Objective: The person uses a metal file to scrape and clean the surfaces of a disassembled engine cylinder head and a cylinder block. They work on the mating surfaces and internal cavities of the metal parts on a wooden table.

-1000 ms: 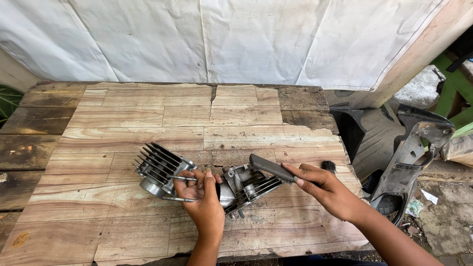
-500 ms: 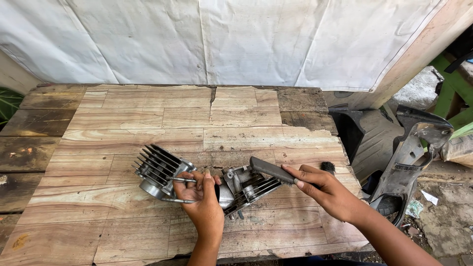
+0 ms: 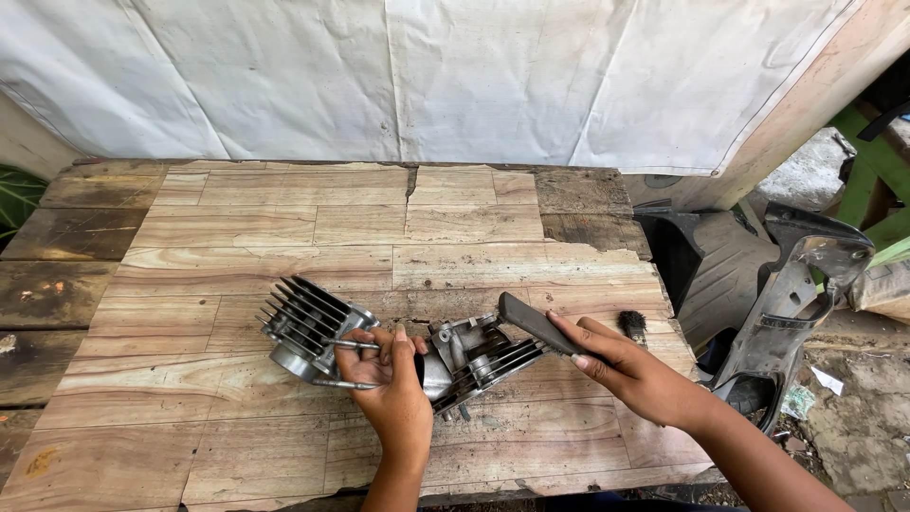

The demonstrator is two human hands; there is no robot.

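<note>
Head view: one finned engine cylinder (image 3: 305, 327) and one cylinder head (image 3: 479, 356) lay joined on long studs near the front edge of the wooden surface (image 3: 284, 218), about mid-width. Left hand (image 3: 393, 384) was closed around the middle of the assembly, fingers wrapped over the studs and the gap between the two castings. Right hand (image 3: 630, 365) had its grip shut on one dark flat-handled tool (image 3: 536, 322), tip resting on the cylinder head, pointing toward the surface's left edge. One small black brush (image 3: 632, 325) sat just beyond the right hand, near the right edge. Risk, as judged: the tool tip could slip off the metal and jab the left fingers, since they sat right beside the contact point. The assembly could also roll or slide toward the front edge because only one hand steadied it on the round fins. Pushing too hard could chip a fin or scratch the mating face. Off the right edge, dark plastic bodywork panels (image 3: 758, 284) stood on the ground; at least two, exact count unclear. White sheet (image 3: 379, 76) hung behind the far edge.
</note>
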